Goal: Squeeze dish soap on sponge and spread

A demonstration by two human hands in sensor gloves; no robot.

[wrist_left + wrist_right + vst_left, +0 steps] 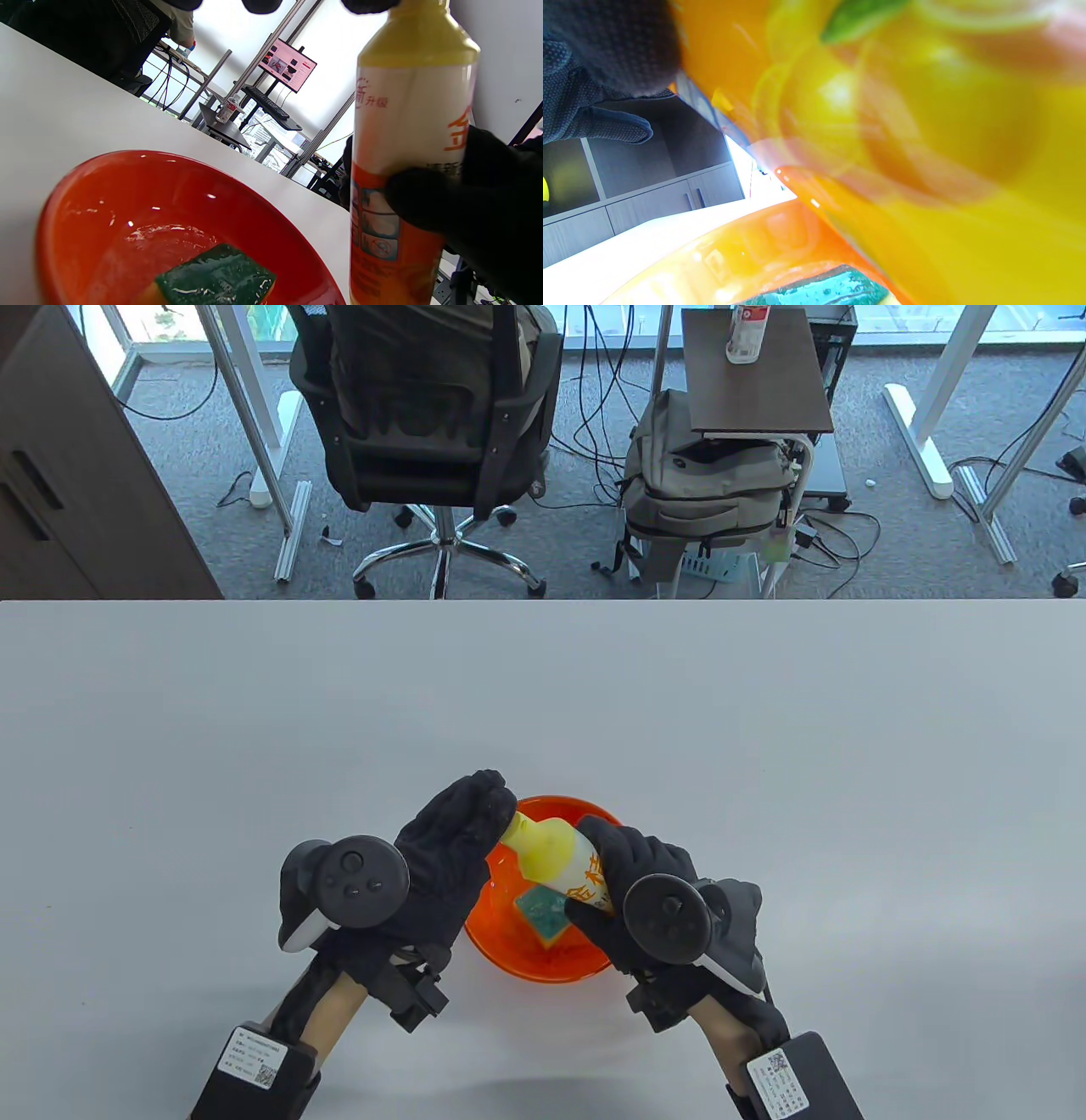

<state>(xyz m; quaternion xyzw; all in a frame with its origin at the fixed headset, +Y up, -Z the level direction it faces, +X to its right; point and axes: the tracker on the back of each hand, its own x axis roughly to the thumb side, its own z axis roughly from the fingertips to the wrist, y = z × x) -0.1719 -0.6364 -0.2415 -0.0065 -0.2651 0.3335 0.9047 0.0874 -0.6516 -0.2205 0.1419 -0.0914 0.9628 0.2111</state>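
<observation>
Table view: right hand point(649, 891) grips soap bottle point(556, 855) tilted over orange bowl point(509, 959) near tabletop's near edge; left hand point(450, 857) cups its cap end. Left wrist: sponge point(216, 277) wet, lying in bowl. Right wrist: bottle blurred close.

This place is an office. Behind the white desk point(543, 687) stands a black swivel chair point(424, 415) on grey carpet point(891, 517), with many loose cables point(594, 415) near a grey backpack point(704, 483). The left wrist view shows a monitor point(292, 64) with a keyboard point(265, 101) under it.
</observation>
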